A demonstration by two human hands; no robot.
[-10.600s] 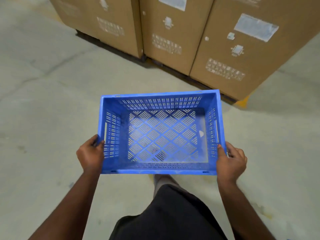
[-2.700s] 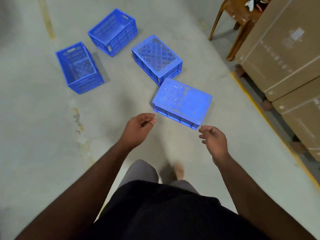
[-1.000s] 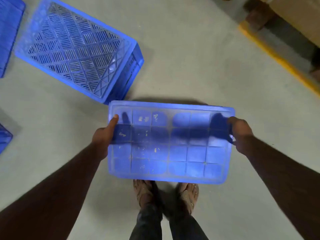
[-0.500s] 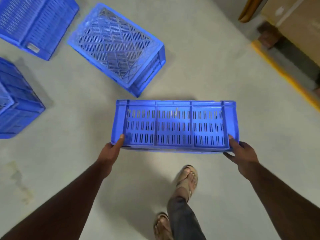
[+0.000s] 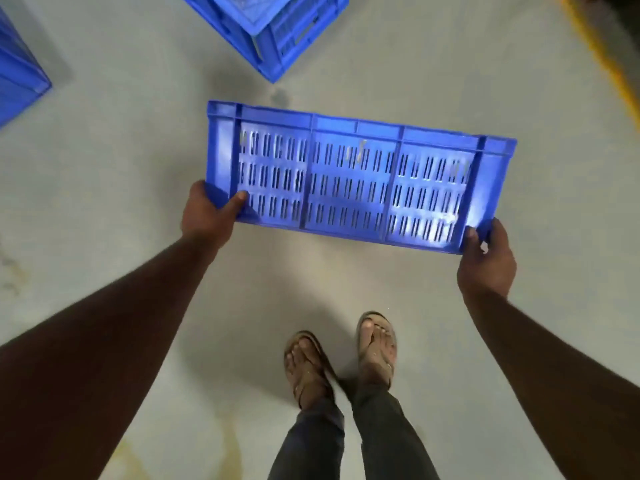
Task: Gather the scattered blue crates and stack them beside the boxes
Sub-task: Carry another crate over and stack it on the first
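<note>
At the far left edge a blue crate [image 5: 19,81] is sitting on the concrete floor [image 5: 104,168]. Our left hand [image 5: 207,216] is gripping the lower left corner of the crate we are carrying [image 5: 356,178], thumb lying across its slotted side wall, the other fingers hidden behind. The crate is hanging in the air above our sandalled feet [image 5: 341,355], long side facing us. Another crate [image 5: 277,26] is resting on the floor beyond it. Our right hand [image 5: 486,258] is clasping the lower right corner, thumb on the edge.
</note>
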